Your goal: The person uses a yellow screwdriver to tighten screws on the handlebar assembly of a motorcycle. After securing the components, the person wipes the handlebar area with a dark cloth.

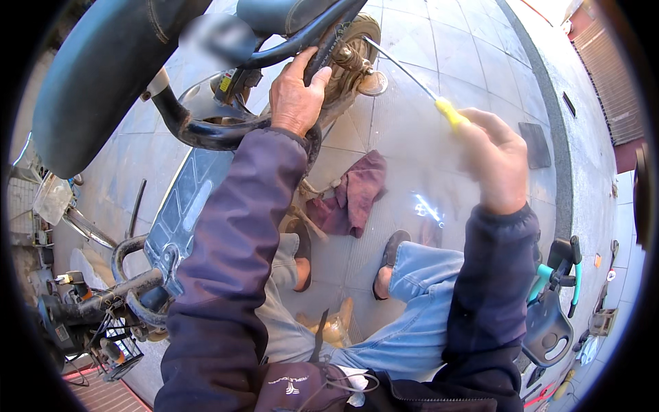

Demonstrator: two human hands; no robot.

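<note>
My right hand [495,161] is closed around the yellow handle of a screwdriver [449,112]; the hand is smeared by motion. The long metal shaft points up and left, its tip close to the rear wheel [357,51] of a black electric scooter [199,127]. My left hand [296,96] rests on the scooter's black frame beside that wheel, thumb and fingers bent over the tube. Below the wheel hub, a dark red cloth [353,192] lies crumpled on the tiles. Several shiny wrenches [429,208] lie on the floor between the cloth and my right forearm.
The scooter's long black seat [103,82] fills the upper left, with its footboard [185,199] and handlebar [103,305] below. At right, a grey plastic seat with teal parts [549,329] stands by the pale kerb [559,172]. A dark flat piece [534,144] lies on the tiles.
</note>
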